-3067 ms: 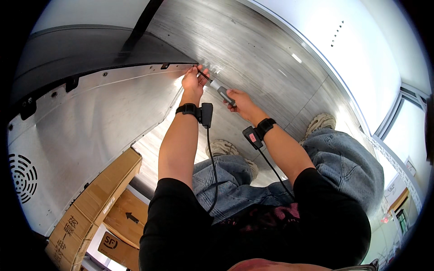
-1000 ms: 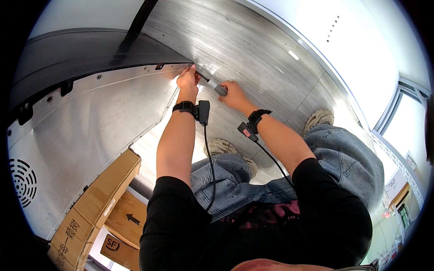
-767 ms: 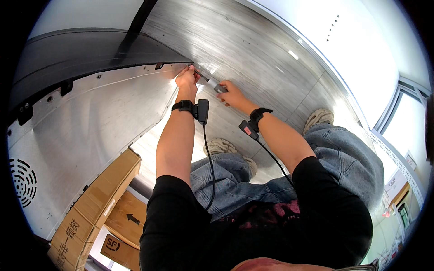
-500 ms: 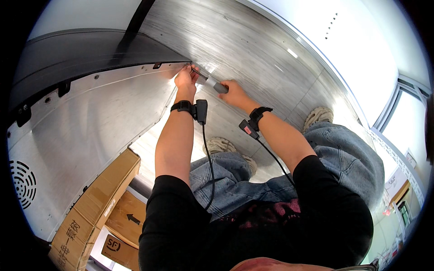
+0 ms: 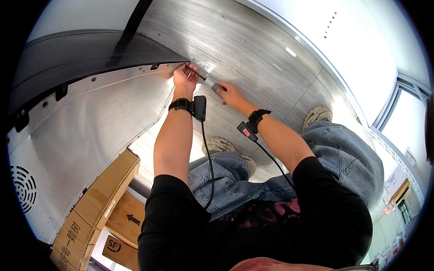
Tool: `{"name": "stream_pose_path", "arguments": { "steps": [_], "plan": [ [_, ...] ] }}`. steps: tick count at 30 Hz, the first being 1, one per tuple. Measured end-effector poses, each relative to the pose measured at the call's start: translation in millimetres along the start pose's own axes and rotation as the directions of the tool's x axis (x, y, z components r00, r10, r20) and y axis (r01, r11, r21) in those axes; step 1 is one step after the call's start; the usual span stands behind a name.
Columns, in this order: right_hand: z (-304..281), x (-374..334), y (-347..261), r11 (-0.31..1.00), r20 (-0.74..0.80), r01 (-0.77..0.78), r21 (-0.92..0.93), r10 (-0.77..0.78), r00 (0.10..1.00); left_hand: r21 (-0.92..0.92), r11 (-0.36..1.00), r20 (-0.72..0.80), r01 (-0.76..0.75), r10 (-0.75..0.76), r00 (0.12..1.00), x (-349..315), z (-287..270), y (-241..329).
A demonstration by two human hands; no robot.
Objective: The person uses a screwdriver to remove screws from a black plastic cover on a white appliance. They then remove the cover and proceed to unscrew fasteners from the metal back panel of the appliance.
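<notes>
A screwdriver [image 5: 217, 87] with a grey handle and a long dark shaft slants across the upper middle of the view. My right hand [image 5: 232, 96] is wrapped round its handle. The shaft leads to the far corner of a large metal-sided cabinet [image 5: 117, 97], where its tip meets the edge of the panel. My left hand [image 5: 184, 78] is at that same corner, fingers curled close beside the shaft and fingertips near the tip. Whatever those fingers pinch is too small to make out. Black straps with small cabled boxes sit on both wrists.
Several cardboard boxes [image 5: 97, 198] stand against the cabinet at the lower left. Brackets and holes line the panel's upper edge, below a dark cover [image 5: 86, 49]. Wood-look floor [image 5: 253, 58] stretches beyond my hands to a white wall-like surface [image 5: 334, 49] at the right.
My right hand has shifted slightly left and now covers more of the screwdriver's handle. My left fingers have loosened a little around the shaft, staying at the corner.
</notes>
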State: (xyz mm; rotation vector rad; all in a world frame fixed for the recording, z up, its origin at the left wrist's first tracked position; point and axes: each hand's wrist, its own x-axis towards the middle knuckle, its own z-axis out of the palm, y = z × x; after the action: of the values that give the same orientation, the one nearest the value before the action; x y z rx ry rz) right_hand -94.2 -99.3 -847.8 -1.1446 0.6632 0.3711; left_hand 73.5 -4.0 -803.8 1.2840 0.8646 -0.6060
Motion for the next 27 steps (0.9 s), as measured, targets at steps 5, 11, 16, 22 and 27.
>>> {"name": "stream_pose_path", "arguments": {
  "steps": [5, 11, 16, 22, 27],
  "plan": [
    [6, 0, 3, 0.906, -0.032, 0.267, -0.328, -0.293, 0.956, -0.041, 0.999, -0.024, 0.027, -0.028, 0.999, -1, 1, -1],
    [4, -18, -11, 0.994, 0.065, 0.018, -0.107, -0.011, 0.998, -0.037, 0.998, -0.014, 0.042, -0.043, 0.999, 1, -2, -2],
    [11, -10, 0, 0.977, -0.067, 0.167, -0.134, -0.177, 0.982, -0.014, 0.999, -0.001, 0.043, -0.043, 0.999, -2, -4, -3],
    [2, -11, 13, 0.988, -0.078, 0.135, -0.072, -0.141, 0.987, 0.020, 0.999, 0.103, 0.026, -0.028, 0.994, -6, -5, -10],
    [-34, -32, -10, 0.987, -0.065, 0.045, 0.153, -0.036, 0.997, 0.157, 0.976, 0.365, -0.149, 0.083, 0.927, -18, 21, -18]
  ]
}}
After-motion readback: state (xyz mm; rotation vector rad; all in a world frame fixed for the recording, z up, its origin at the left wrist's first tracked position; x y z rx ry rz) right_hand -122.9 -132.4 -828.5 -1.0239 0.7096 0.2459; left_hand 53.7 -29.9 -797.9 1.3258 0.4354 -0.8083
